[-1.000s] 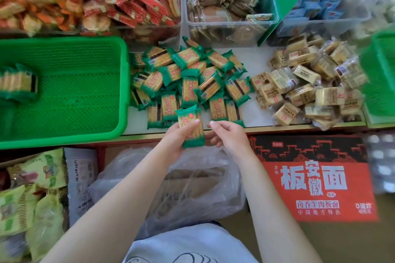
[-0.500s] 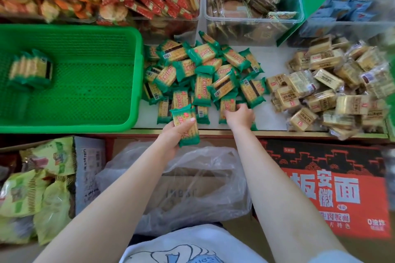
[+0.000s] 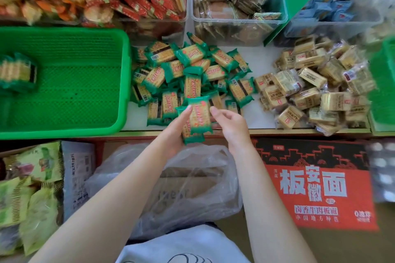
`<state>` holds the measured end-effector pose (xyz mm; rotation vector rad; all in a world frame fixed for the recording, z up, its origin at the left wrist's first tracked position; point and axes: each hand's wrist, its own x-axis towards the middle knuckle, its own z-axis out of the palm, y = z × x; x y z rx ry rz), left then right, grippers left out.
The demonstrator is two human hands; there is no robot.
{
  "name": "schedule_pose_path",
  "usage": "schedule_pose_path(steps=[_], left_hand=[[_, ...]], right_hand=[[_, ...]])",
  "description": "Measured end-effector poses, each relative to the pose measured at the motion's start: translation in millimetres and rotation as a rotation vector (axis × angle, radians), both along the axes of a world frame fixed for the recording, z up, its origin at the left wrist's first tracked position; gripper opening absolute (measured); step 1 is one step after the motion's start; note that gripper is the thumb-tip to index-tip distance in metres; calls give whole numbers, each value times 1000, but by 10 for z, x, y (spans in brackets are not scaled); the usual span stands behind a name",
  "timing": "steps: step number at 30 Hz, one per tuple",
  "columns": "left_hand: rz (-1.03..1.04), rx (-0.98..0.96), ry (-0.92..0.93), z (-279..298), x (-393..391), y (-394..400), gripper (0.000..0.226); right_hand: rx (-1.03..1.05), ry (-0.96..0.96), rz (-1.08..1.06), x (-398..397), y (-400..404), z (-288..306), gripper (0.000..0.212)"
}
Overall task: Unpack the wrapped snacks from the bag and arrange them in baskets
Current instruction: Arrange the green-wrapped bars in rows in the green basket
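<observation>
Holding two stacked green cracker packs (image 3: 195,120) in my left hand (image 3: 174,129), fingers curled round them, above the shelf edge by the green pile (image 3: 190,74). Lower pack mostly hidden. My right hand (image 3: 232,125) sits loosely curled, fingertips at the packs' edge; contact unclear. Green basket (image 3: 119,83) cut off left, its few packs (image 3: 18,71) blurred.

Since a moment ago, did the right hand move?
Yes. The right hand pulled back from the green cracker pile toward the shelf's front edge, beside the packets in the left hand.
</observation>
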<state>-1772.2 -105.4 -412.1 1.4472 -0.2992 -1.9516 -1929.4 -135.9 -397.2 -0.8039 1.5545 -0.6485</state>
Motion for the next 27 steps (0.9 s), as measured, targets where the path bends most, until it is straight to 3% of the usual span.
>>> schedule_pose_path(steps=[5, 10, 12, 15, 17, 21, 25, 27], left_hand=[[126, 29, -80, -47, 113, 10, 49], [227, 70, -99, -44, 247, 66, 58], [244, 72, -106, -70, 292, 107, 74], [261, 82, -105, -105, 372, 171, 63], [253, 95, -94, -119, 427, 207, 58], [234, 56, -91, -97, 510, 259, 53], [207, -36, -125, 113, 590, 270, 51], [187, -90, -146, 268, 628, 257, 63]], right_hand=[[23, 154, -123, -65, -314, -217, 20], [8, 681, 289, 80, -559, -593, 58], [6, 823, 350, 123, -551, -652, 60], [20, 897, 348, 164, -486, -656, 59], [13, 844, 295, 169, -432, -604, 53], [-85, 456, 85, 138, -265, -287, 26], [-166, 69, 30, 289, 3, 232, 47], [-180, -14, 97, 471, 122, 432, 35]])
